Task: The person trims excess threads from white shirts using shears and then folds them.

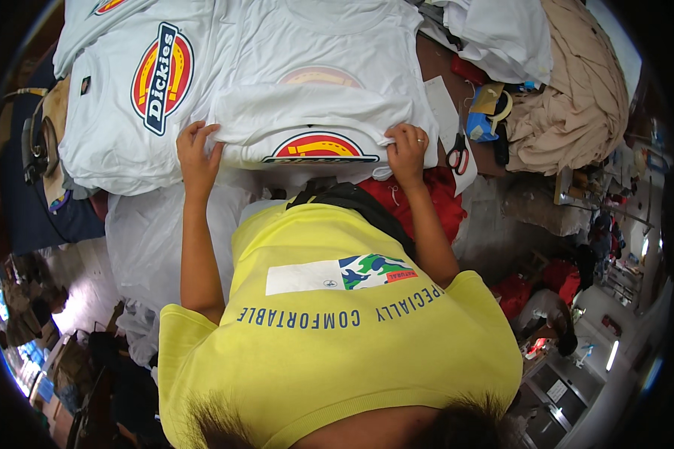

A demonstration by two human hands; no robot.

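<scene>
A white T-shirt (292, 112) with a red, yellow and dark blue print lies in front of me, its near part folded over in a loose band. My left hand (198, 150) pinches the left end of this fold between thumb and fingers. At the right end, my right hand (407, 153) grips the cloth the same way; a ring shows on one finger. Part of the print shows under the fold, and its rest is hidden. Beside my left hand lie folded white T-shirts (101, 127) with a similar print facing up.
To the right are black-and-red scissors (458, 155), a paper sheet (443, 112), a tape roll (502, 112) and a heap of beige cloth (577, 97). An iron (39, 150) stands at the far left. Clear plastic (150, 232) hangs below the table edge. Another person (543, 318) bends over at lower right.
</scene>
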